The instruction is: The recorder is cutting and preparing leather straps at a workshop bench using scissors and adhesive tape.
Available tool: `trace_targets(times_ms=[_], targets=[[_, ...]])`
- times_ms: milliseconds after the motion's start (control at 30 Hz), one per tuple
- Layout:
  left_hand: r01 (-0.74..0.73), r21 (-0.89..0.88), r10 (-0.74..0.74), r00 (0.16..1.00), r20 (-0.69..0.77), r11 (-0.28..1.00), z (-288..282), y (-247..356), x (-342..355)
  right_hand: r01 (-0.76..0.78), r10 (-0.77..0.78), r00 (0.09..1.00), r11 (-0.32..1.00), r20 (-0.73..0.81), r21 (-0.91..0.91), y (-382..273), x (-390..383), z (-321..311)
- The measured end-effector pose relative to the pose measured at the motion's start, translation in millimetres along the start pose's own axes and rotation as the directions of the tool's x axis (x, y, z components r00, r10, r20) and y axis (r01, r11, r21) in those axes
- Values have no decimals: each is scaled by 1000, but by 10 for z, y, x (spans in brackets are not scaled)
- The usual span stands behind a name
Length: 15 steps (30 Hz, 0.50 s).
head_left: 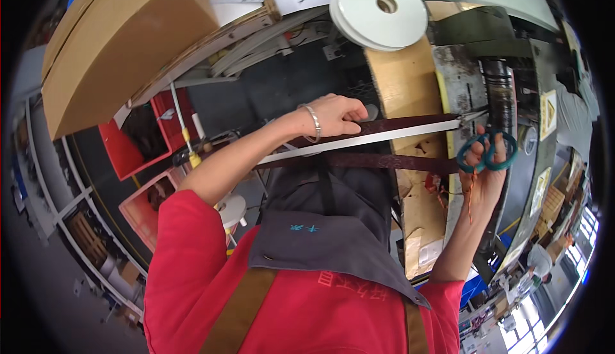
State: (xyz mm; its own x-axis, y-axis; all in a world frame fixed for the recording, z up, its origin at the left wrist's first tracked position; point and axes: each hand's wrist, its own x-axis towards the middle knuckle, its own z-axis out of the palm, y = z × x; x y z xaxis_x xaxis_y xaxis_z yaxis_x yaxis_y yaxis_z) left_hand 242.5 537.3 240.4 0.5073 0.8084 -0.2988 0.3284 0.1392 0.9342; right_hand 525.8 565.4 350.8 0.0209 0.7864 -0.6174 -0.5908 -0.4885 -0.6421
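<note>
A long dark maroon strip (410, 125), edged by a narrow white band (384, 137), stretches across in front of my body. My left hand (334, 116), with a silver bracelet at the wrist, is at the strip's upper edge, its fingers curled and thumb bent against it. A second maroon length (391, 161) runs below. My right hand (488, 184) is closed on scissors (489, 153) with teal handle loops. Orange string hangs from them. Their blades are hard to make out near the strip's right end.
A large white roll (410, 18) lies on the bench at the far side. Beside my right hand stands a machine with a dark ribbed cylinder (498, 95). A wooden board (410, 79) borders it. At left are a cardboard box (128, 47) and red bins (134, 139).
</note>
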Motion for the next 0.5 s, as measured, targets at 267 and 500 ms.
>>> trace_targets(times_ms=[267, 500], targets=[[255, 195, -317, 840, 441, 947, 364, -632, -1466, 13, 44, 940, 986, 338, -164, 383, -564, 85], [692, 505, -531, 720, -446, 515, 1155, -1738, -1637, -346, 512, 814, 806, 274, -480, 747, -742, -351]])
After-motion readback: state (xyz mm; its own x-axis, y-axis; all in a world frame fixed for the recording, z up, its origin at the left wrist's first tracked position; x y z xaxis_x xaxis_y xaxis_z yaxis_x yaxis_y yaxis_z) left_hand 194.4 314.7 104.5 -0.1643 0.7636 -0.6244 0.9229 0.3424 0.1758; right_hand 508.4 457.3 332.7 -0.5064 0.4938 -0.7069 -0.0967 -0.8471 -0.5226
